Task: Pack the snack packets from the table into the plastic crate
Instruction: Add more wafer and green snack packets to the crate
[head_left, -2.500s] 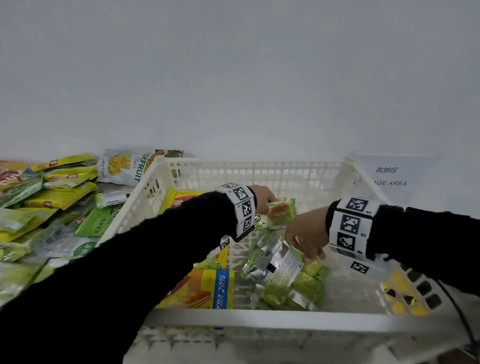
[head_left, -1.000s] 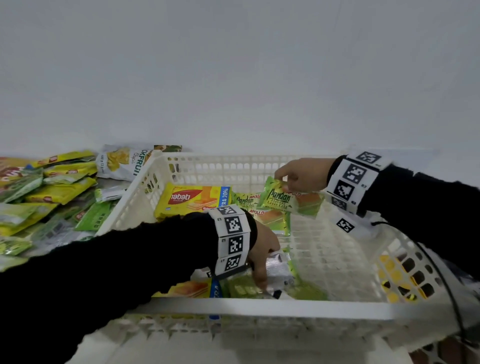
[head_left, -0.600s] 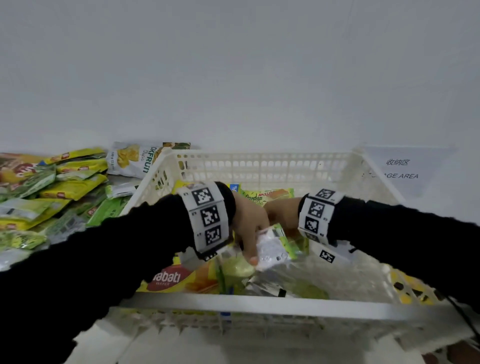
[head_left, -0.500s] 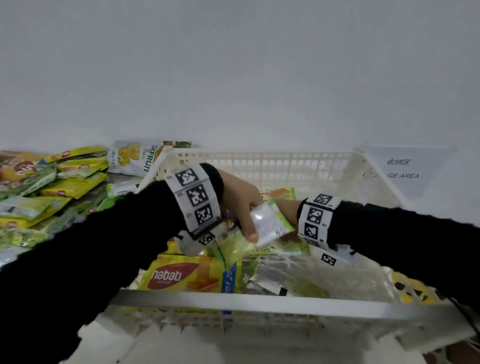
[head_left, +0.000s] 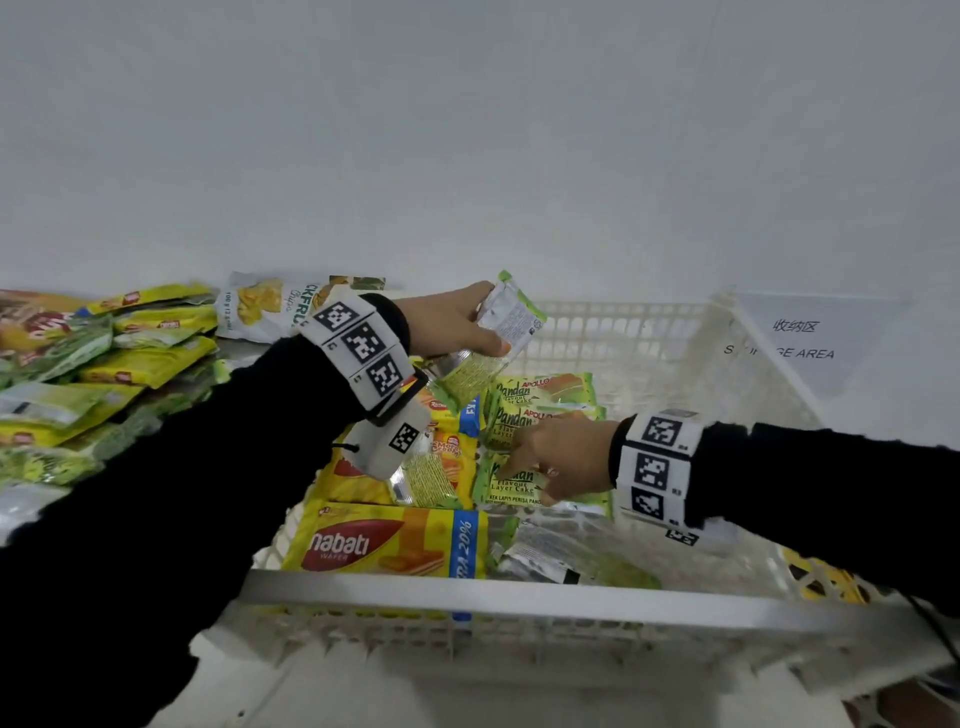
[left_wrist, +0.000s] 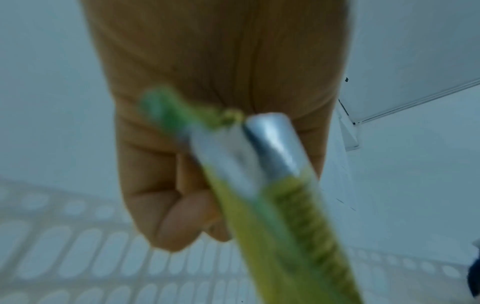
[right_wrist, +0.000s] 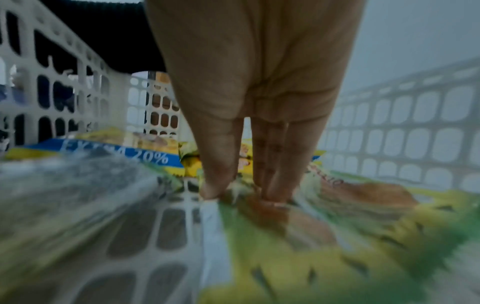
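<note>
The white plastic crate stands in front of me and holds several snack packets. My left hand grips a small green and silver packet in the air above the crate's back left corner. The left wrist view shows the same packet blurred, with the curled fingers round it. My right hand is low inside the crate. Its straight fingers press on a green Pandan layer cake packet, seen close in the right wrist view as the cake packet.
A yellow Nabati wafer pack lies by the crate's near wall, more Pandan packets further back. A heap of yellow and green packets and a jackfruit chips bag lie on the table at left. A storage-area sign stands at right.
My left hand has picked the green and silver packet from the crate's middle and raised it up and back. My right hand has come down from the back wall onto the Pandan packet.
</note>
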